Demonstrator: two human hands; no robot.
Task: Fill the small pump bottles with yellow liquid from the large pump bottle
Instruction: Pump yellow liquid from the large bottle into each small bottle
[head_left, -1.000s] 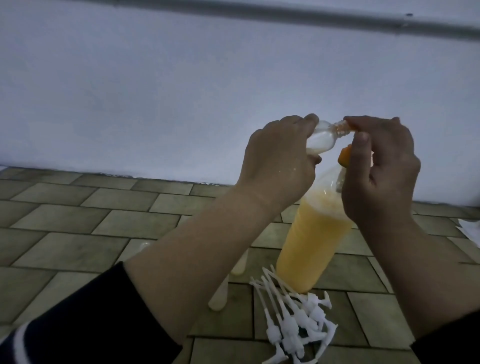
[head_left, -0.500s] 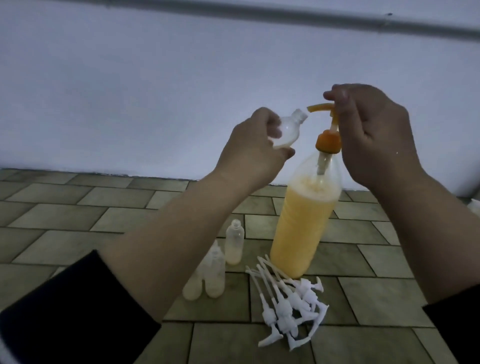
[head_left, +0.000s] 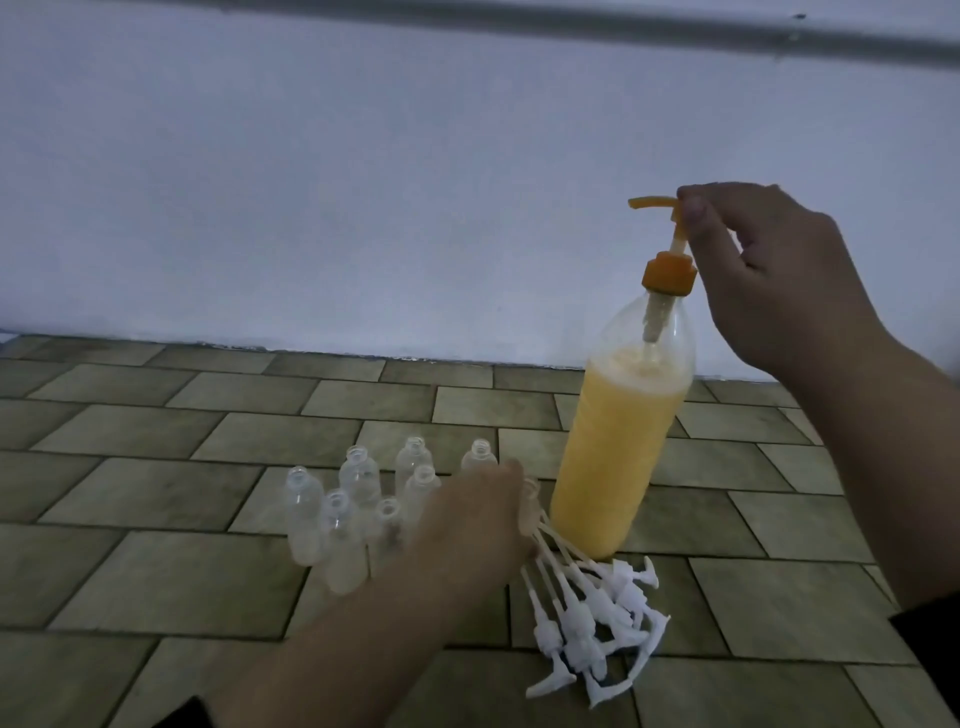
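Right hand (head_left: 769, 280) is up at the orange pump head (head_left: 655, 203) of the large pump bottle (head_left: 618, 431); fingers curled, fingertips (head_left: 693, 208) pinching the back end of the head. Spout points away from that grip, toward the left. Plunger stem is exposed between head and orange collar (head_left: 669, 274), so the pump sits raised. The bottle stands upright on the tiled floor (head_left: 156, 519) straight below the pinch, yellow liquid (head_left: 613, 467) filling it up to the shoulder, clear plastic above that, dip tube visible inside.

Left hand (head_left: 472, 525) is low, down at floor level, left of the big bottle's base. It reaches in among the small pump bottles (head_left: 358, 519). Back of the hand faces me, and the fingers are hidden behind it; a bit of a small bottle neck shows just at its fingertip side, but I cannot tell whether the hand holds it or only touches it.

The small bottles stand upright in a tight cluster just left of that hand, mouths uncapped, clear bodies; whether they have liquid in them is too dim to call. One more stands just beyond the hand.

Pile of white pump tops (head_left: 592, 623) lies on the floor just right of the left wrist, dip tubes fanned toward the hand and the big bottle's base, heads tangled at the near end.

Pale wall (head_left: 363, 182) behind everything, a pipe (head_left: 571, 26) running across near the top.
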